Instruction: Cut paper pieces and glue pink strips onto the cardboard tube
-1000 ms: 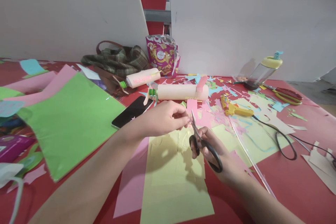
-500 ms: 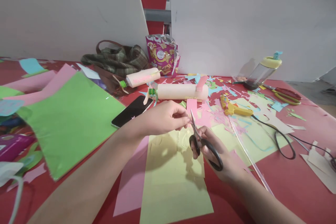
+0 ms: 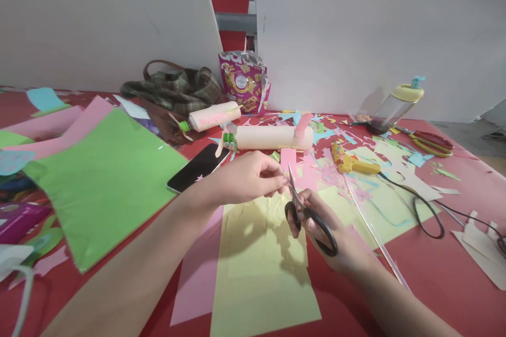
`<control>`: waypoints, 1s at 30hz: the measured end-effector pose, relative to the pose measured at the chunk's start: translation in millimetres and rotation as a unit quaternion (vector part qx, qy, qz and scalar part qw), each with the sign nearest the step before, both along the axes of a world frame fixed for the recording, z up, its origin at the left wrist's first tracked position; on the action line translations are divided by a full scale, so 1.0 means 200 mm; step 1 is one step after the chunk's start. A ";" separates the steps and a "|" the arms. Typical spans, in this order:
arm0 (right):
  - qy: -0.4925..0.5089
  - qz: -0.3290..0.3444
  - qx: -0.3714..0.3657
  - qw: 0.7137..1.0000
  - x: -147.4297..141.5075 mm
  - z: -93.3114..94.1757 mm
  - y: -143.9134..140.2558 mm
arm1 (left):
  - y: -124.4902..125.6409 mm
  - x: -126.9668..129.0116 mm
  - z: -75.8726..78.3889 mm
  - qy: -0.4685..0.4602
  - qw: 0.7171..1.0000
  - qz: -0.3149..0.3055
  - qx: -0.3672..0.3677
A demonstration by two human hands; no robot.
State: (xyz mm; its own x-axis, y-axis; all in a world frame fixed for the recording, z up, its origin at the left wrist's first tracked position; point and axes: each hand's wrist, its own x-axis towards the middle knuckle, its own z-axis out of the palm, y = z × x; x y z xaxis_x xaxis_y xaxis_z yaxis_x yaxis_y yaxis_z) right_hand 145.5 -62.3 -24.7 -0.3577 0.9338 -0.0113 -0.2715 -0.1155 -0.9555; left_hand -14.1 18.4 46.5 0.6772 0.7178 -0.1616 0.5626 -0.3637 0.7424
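My left hand is closed in a pinch over the middle of the table. A small piece of pink paper, mostly hidden, seems to be held at its fingertips. My right hand grips a pair of scissors with black handles, its fingers in the loops. The scissors' blades point up and away, right beside the left fingertips. Below both hands lie pale yellow sheets, partly over a pink sheet. A black phone with a small pink star on it lies left of the left wrist.
Two paper-wrapped bottles lie behind my hands, near a snack bag. To the right are a yellow glue gun with its cord, paper scraps, pliers and a tilted clear bottle. Green sheets cover the left.
The scissors' handles have spread slightly and the blades have shifted a little to the right. My left hand keeps its pinch almost in place.
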 end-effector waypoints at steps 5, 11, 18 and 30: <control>-0.028 0.001 0.001 1.000 0.00 0.02 0.00 | 0.00 0.00 0.00 -0.001 1.000 0.001 -0.005; -0.027 0.000 0.004 1.000 0.00 0.02 0.00 | 0.00 0.01 -0.02 -0.014 1.000 0.006 -0.007; -0.011 0.009 0.011 1.000 0.00 0.02 -0.01 | -0.01 0.01 -0.01 -0.033 0.999 -0.005 -0.033; -0.013 0.007 0.006 1.000 0.00 0.02 -0.01 | -0.01 0.02 -0.01 -0.055 0.998 -0.006 -0.038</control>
State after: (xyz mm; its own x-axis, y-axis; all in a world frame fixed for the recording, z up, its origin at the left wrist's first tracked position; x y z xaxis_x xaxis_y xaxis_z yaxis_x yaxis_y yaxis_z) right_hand 146.5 -64.4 -21.4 -0.3709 0.9286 -0.0089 -0.2454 -0.1072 -0.9635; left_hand -10.4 17.3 43.7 0.7028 0.6975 -0.1397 0.4720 -0.3104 0.8252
